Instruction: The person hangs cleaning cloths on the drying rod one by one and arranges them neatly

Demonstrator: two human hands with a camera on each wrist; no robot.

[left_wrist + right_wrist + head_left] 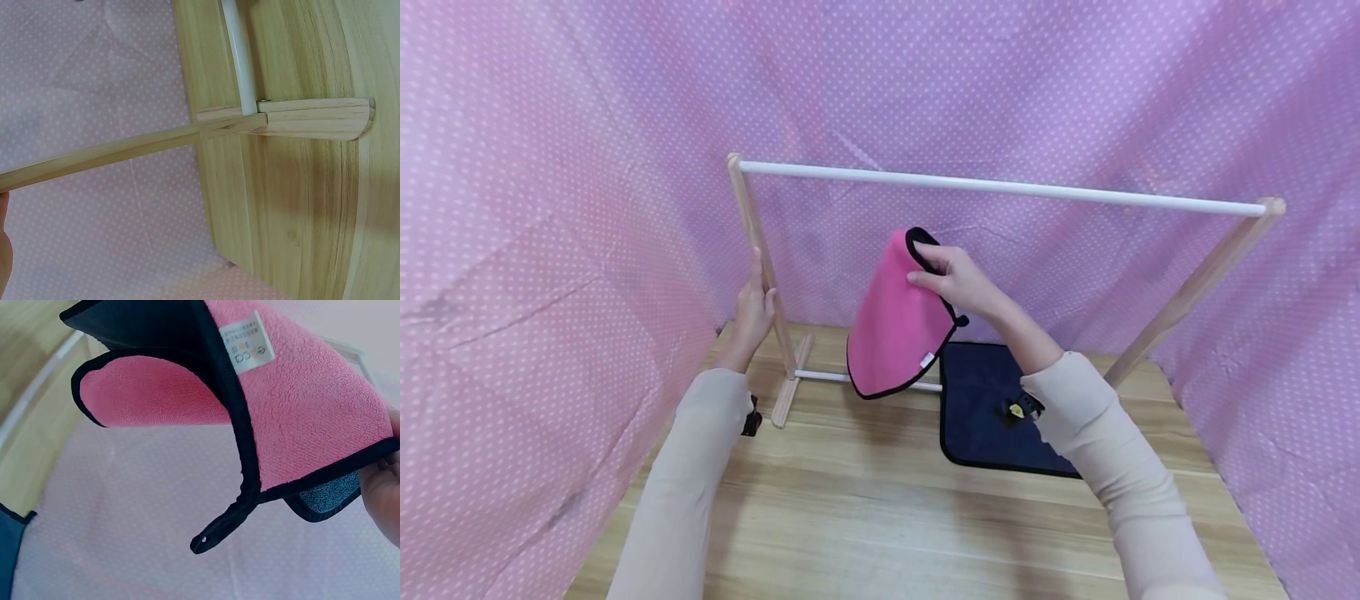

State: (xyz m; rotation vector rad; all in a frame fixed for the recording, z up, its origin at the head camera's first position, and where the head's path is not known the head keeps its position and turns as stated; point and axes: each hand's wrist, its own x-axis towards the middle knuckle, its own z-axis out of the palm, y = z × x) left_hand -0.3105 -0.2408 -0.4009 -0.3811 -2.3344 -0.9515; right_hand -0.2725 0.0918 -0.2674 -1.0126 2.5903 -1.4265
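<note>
Pink black-edged plush cloth (891, 333) hangs pinched in our right hand (962, 282) below the white round rail (1000, 187), our left hand (752, 315) gripping the pale wooden upright (746, 200); we judge hanging-up in hand, next needing a lift over the rail.

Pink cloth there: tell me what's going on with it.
A person's right hand pinches the pink cloth by its black-edged top, holding it above the table. The left hand is at the rack's left post; its grip is unclear. The white top bar is bare, and a dark cloth lies on the table.
</note>
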